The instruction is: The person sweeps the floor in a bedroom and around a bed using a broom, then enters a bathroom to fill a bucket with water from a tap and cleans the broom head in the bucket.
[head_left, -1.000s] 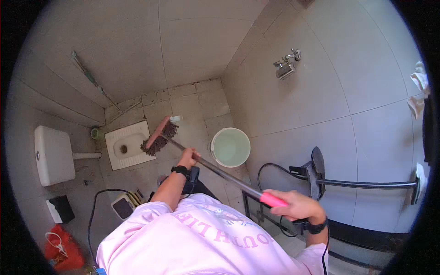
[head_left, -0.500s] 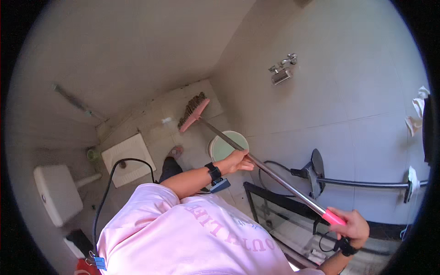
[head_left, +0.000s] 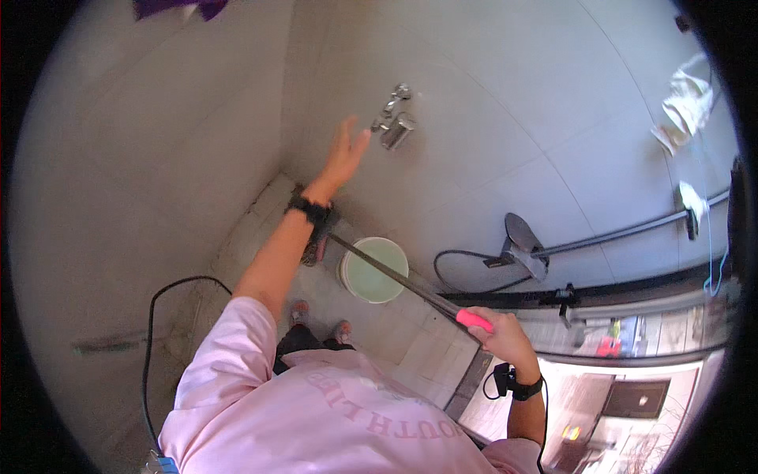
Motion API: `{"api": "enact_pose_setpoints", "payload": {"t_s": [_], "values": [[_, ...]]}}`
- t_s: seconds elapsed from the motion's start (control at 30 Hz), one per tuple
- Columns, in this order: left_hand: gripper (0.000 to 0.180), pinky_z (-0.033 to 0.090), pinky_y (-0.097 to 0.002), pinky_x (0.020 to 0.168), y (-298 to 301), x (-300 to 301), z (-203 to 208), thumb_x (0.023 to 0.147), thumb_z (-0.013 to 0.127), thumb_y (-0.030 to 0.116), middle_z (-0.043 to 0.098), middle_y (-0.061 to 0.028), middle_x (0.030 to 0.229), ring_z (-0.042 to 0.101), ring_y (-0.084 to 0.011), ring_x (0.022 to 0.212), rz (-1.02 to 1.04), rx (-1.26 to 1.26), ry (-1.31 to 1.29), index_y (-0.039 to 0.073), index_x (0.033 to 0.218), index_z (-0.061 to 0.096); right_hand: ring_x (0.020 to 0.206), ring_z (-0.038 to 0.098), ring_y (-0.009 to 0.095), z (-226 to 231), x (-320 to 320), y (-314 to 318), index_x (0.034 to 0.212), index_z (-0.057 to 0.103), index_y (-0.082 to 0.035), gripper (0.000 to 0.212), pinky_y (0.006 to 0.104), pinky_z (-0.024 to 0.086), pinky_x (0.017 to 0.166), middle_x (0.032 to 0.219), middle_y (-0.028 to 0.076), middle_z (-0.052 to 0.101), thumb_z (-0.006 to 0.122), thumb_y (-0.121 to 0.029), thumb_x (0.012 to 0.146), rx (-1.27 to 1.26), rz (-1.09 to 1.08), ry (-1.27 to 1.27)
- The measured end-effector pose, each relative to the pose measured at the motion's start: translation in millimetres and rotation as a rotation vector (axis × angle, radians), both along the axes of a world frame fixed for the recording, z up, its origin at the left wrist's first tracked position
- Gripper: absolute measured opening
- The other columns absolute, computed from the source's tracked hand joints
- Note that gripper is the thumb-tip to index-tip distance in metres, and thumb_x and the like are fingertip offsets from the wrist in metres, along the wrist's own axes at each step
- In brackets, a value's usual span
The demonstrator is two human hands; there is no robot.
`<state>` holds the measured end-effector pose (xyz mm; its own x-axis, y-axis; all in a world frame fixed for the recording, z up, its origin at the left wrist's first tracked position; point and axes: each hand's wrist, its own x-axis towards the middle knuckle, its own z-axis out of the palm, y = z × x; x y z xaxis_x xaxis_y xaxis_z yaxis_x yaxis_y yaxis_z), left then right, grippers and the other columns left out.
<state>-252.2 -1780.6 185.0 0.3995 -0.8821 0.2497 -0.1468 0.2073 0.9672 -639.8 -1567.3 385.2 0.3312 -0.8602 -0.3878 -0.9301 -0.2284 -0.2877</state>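
My right hand is closed around the pink grip of a long-handled floor brush. Its metal pole slants down to the far left, passing over the bucket, and my left wrist partly hides the brush head near the floor. My left hand, slightly blurred, is raised with fingers stretched out and holds nothing. It is nearest to a chrome wall tap, its fingertips appearing just left of it; I cannot tell whether they touch. Below stands a round white bucket with a pale green inside.
A grey bracket-like fixture with a black cable sits near the right wall, joined to a dark rail. White cloths hang at the far right. A doorway opens at the lower right. A black cable loops at my left side.
My left hand has let go of the brush pole and risen toward the tap. My right hand still grips the pole's end. The view has turned right, leaving the squat toilet and cistern out of sight.
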Motion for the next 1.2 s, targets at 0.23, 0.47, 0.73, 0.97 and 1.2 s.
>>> {"api": "enact_pose_setpoints", "payload": {"t_s": [0.23, 0.47, 0.73, 0.97, 1.2], "values": [[0.09, 0.015, -0.0505, 0.12, -166, -8, 44, 0.097, 0.051, 0.051, 0.018, -0.0364, 0.154, 0.014, -0.0446, 0.147, 0.12, 0.042, -0.392, -0.015, 0.148, 0.017, 0.086, 0.069, 0.039, -16, 16, 15, 0.108, 0.07, -0.004, 0.032, 0.0405, 0.053, 0.074, 0.093, 0.023, 0.069, 0.071, -0.029, 0.088, -0.111, -0.147, -0.056], [0.091, 0.009, -0.0537, 0.119, -142, -85, 66, 0.097, 0.048, 0.051, 0.007, -0.0438, 0.151, 0.009, -0.0527, 0.144, 0.171, 0.111, -0.696, -0.015, 0.148, 0.012, 0.076, 0.067, 0.041, -12, 22, 24, 0.106, 0.07, -0.007, 0.029, 0.0439, 0.053, 0.067, 0.082, 0.024, 0.067, 0.071, -0.027, 0.086, -0.131, -0.292, -0.021], [0.04, 0.051, -0.0425, 0.091, -145, 17, 60, 0.089, 0.069, 0.037, 0.058, -0.0155, 0.127, 0.061, -0.0306, 0.11, -0.089, -0.185, -0.906, 0.012, 0.121, 0.067, 0.067, 0.067, 0.036, -21, 4, 14, 0.1, 0.072, -0.006, 0.026, 0.0395, 0.05, 0.061, 0.073, 0.022, 0.065, 0.072, -0.027, 0.086, -0.094, -0.397, -0.134], [0.043, 0.052, -0.0424, 0.084, -153, 0, 102, 0.083, 0.073, 0.047, 0.061, -0.0145, 0.108, 0.063, -0.0295, 0.096, -0.066, 0.009, -1.04, 0.011, 0.106, 0.073, 0.067, 0.067, 0.035, -20, 3, 14, 0.101, 0.071, -0.006, 0.025, 0.0383, 0.051, 0.061, 0.076, 0.022, 0.067, 0.074, -0.025, 0.084, -0.072, -0.459, -0.133], [0.046, 0.048, -0.0432, 0.087, -112, -14, 16, 0.091, 0.068, 0.028, 0.058, -0.0172, 0.112, 0.058, -0.0353, 0.102, 0.315, -0.39, -0.474, 0.003, 0.128, 0.056, 0.069, 0.066, 0.041, -24, 4, 21, 0.104, 0.069, -0.008, 0.028, 0.0432, 0.053, 0.063, 0.078, 0.024, 0.067, 0.075, -0.024, 0.082, -0.066, -0.417, -0.055]]}}
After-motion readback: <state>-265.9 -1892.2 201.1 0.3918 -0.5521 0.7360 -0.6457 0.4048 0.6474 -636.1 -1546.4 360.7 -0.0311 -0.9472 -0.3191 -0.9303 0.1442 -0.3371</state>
